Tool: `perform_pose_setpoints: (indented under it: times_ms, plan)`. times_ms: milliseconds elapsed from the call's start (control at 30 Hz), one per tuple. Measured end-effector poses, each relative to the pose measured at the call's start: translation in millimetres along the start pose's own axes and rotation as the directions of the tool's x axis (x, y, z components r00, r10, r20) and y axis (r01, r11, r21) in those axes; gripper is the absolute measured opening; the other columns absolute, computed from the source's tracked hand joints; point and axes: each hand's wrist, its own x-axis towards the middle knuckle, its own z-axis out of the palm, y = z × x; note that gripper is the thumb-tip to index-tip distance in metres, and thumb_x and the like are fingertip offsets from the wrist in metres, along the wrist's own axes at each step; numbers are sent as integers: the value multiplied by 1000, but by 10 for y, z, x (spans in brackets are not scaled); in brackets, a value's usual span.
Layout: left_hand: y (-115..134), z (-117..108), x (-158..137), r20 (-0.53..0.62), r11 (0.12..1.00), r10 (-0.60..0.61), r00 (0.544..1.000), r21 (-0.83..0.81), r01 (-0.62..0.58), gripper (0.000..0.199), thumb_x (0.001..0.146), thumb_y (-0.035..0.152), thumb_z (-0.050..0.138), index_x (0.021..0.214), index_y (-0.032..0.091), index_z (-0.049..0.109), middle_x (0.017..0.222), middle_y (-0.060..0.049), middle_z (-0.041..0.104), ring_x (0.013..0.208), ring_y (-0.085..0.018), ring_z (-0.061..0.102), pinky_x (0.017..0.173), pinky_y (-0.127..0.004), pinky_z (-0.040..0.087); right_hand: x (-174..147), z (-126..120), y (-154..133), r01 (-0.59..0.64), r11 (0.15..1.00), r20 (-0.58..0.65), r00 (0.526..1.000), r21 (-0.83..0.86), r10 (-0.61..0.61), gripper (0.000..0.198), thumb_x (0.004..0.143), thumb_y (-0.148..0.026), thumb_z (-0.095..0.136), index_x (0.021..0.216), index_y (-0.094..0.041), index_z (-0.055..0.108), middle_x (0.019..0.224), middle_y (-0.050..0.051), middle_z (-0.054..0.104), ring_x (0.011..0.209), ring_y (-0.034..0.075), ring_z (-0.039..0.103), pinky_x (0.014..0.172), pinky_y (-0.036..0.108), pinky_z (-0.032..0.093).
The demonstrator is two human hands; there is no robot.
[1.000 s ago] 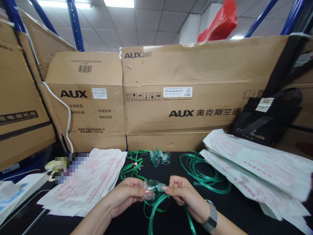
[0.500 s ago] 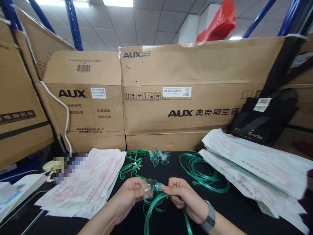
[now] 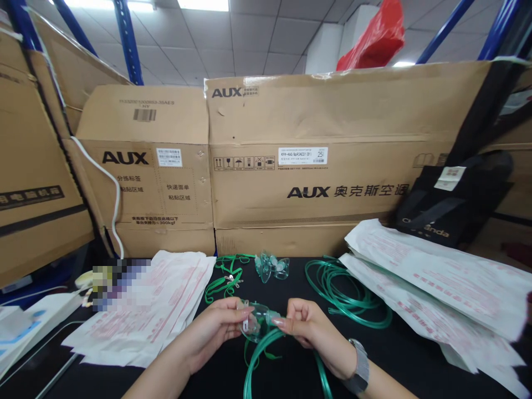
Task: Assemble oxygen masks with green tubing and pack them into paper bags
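Note:
Between my hands, above the black table, is a clear green-tinted oxygen mask [image 3: 260, 314]. My left hand [image 3: 224, 323] pinches its left edge, near a small white clip [image 3: 245, 317]. With thumb and fingers closed, my right hand [image 3: 302, 326] grips the end of green tubing [image 3: 261, 352] where it meets the mask's connector. Whether the tube is pushed fully on cannot be made out. The tubing loops down in front of me and leaves the lower edge of view. A green elastic strap [image 3: 272, 356] dangles beneath the mask.
More clear masks [image 3: 271, 267] lie at the back, beside green straps [image 3: 224, 282]. Coiled green tubing [image 3: 344, 293] sits right of them. White printed packages are stacked left [image 3: 143, 310] and right [image 3: 436, 282]. Cardboard boxes [image 3: 332, 122] wall off the back; a black bag [image 3: 451, 208] stands at right.
My left hand has shifted slightly left and its grip on the mask's edge has changed, showing the white clip more plainly. My right hand stays at the tube end. The view shifted slightly.

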Motion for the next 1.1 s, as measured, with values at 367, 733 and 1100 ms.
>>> perform_pose_setpoints:
  times_ms: [367,733,1100]
  plan:
    - [-20,46,-4,2,991,41,999,126,-41,17,68,25,65,61,12,58,63,-1,60,63,-10,53,69,-25,37,15,-26,12,4,999,9,1000,-36,-3,38,59,-35,70,51,-17,37,33,-12,30,33,1,19,36,18,9]
    - [55,-14,-42,9,991,-26,1000,132,25,9,65,15,65,67,14,56,71,1,61,71,-10,54,69,-22,34,35,-14,69,55,980,1,998,-191,-55,42,58,-44,68,51,-18,36,37,-10,34,35,2,23,37,19,11]
    - [40,39,-29,-58,994,-30,998,106,36,13,65,21,66,64,16,54,67,2,60,69,-10,54,66,-22,34,47,-51,105,127,948,0,991,-292,-133,41,63,-45,64,53,-18,35,43,-9,33,42,4,22,40,20,14]
